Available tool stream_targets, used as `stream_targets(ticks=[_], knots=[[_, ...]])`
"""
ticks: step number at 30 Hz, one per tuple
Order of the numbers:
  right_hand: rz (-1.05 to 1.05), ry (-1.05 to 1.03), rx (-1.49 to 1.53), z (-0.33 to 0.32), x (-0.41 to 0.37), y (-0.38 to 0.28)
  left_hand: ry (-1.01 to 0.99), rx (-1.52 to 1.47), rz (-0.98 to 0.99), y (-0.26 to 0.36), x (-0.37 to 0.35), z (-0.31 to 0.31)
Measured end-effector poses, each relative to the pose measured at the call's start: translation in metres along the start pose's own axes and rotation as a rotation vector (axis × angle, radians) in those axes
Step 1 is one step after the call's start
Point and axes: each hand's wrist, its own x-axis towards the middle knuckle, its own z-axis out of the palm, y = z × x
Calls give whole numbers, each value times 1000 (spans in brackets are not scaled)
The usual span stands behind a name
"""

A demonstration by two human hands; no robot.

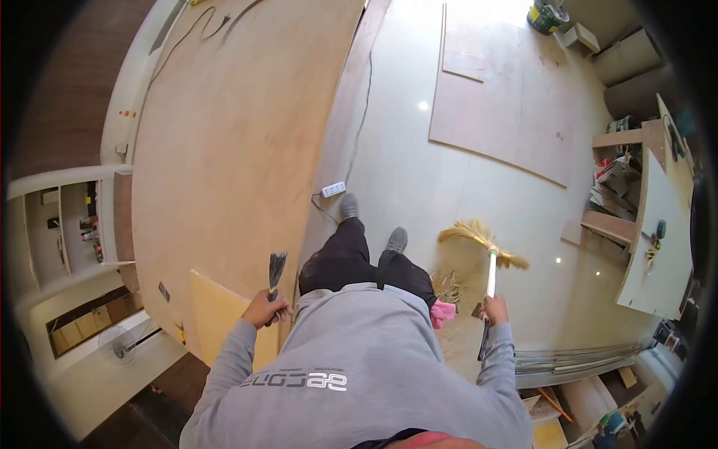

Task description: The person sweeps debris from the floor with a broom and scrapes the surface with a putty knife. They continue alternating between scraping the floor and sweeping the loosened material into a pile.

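Note:
My left hand [268, 308] is closed around the handle of a small brush [277, 271], whose dark bristles point upward beside the large wooden board. On the other side, my right hand [491, 308] grips the white handle of a broom [491, 277]. The broom's yellow straw head [479, 235] spreads over the pale floor. A dark object [484, 339] lies along my right wrist; I cannot make out what it is. Curly shavings [449, 288] lie on the floor near my right leg. A pink cloth [443, 313] hangs at my right hip.
A large wooden board [239, 135] spans the left side. A white power strip [333, 190] lies by my left shoe. Wooden sheets [501, 105] rest on the floor ahead. A bucket [547, 16] stands at the top right, and metal strips [576, 361] lie at the lower right.

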Motion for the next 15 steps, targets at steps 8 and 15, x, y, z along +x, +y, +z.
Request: stream_targets(ticks=[8,15], knots=[[-158,-94,312,40,-60,-157,-63,-84,214,112,77,1],[-411,-238,393,203,75,-371,-46,-107,107,157,139,-27]])
